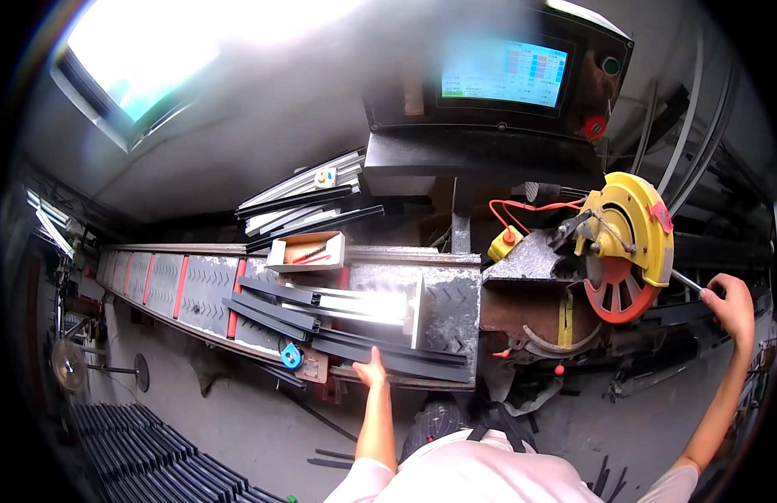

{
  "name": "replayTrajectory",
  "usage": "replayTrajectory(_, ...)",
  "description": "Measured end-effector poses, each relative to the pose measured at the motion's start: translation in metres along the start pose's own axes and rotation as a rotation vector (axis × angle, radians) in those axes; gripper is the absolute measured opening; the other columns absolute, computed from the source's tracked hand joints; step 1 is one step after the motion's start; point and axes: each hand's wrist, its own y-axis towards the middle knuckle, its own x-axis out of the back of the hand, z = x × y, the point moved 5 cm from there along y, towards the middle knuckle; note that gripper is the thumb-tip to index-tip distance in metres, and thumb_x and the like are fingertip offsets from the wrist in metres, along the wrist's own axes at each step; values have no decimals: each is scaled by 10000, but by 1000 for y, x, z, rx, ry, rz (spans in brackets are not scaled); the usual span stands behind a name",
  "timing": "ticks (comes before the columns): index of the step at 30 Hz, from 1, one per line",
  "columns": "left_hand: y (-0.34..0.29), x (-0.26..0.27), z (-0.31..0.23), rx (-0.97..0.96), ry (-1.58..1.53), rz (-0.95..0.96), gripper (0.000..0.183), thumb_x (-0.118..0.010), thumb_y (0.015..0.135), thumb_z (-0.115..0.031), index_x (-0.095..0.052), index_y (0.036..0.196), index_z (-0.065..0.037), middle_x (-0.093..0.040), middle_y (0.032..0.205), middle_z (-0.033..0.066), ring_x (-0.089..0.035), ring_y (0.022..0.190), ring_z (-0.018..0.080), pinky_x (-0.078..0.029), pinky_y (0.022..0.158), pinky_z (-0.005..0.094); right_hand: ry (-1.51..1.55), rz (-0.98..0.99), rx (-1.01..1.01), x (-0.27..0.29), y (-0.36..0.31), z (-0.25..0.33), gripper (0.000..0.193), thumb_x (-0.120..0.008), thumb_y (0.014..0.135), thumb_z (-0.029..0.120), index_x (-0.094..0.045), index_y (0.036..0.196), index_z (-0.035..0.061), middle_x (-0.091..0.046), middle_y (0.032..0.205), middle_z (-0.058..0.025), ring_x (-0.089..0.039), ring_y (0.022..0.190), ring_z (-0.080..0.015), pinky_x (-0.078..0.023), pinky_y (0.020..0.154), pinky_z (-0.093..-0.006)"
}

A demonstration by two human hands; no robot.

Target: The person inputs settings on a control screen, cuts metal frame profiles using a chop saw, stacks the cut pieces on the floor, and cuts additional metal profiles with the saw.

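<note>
My right hand [730,308] is closed round the handle [688,282] of a chop saw [631,230], which has a yellow guard and an orange-red lower cover. My left hand [371,369] is at the front edge of the worktable, thumb and fingers apart, touching the side of a long dark metal profile [405,359]. Other dark profiles [275,314] lie left of it, and shiny silver ones [363,303] behind. A blue tape measure [291,355] sits by the front edge, left of my left hand.
A small open box [306,251] with pens stands at the table's back edge. Behind it are stacked profiles [300,201]. A control panel with a lit screen [506,74] rises at the back. Rows of dark profiles [153,457] stand at lower left. Loose offcuts lie on the floor.
</note>
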Motion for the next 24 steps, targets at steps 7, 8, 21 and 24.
replayTrajectory(7, 21, -32, 12, 318, -423, 115, 489, -747, 831, -85, -537, 1235, 93, -615, 1211, 171, -611, 1010, 270, -501, 891, 403, -102, -55, 162, 2, 5, -13, 232, -660, 764, 191, -607, 810, -30, -551, 585, -80, -522, 424, -140, -407, 429, -285)
replayTrajectory(8, 21, -33, 17, 367, -442, 110, 568, -758, 828, -112, -485, 1284, 88, -596, 1241, 175, -610, 1009, 267, -499, 895, 398, -116, -65, 168, 3, 3, -7, 239, -661, 762, 196, -608, 812, -32, -552, 585, -88, -523, 428, -143, -410, 439, -289)
replayTrajectory(21, -19, -4, 29, 611, -682, 241, 363, -631, 943, -249, -546, 1219, -29, -626, 1126, 125, -649, 925, 275, -557, 669, 457, -208, -196, 259, 3, -1, -1, 308, -714, 721, 198, -607, 893, -35, -599, 727, -194, -553, 620, -308, -428, 594, -367)
replayTrajectory(24, -34, 6, 25, 532, -793, 224, 406, -604, 958, -250, -516, 1280, -18, -584, 1198, 171, -587, 1074, 368, -469, 883, 646, -225, -212, 268, 5, -2, 8, 315, -715, 726, 205, -604, 899, -34, -596, 728, -199, -548, 624, -318, -424, 598, -372)
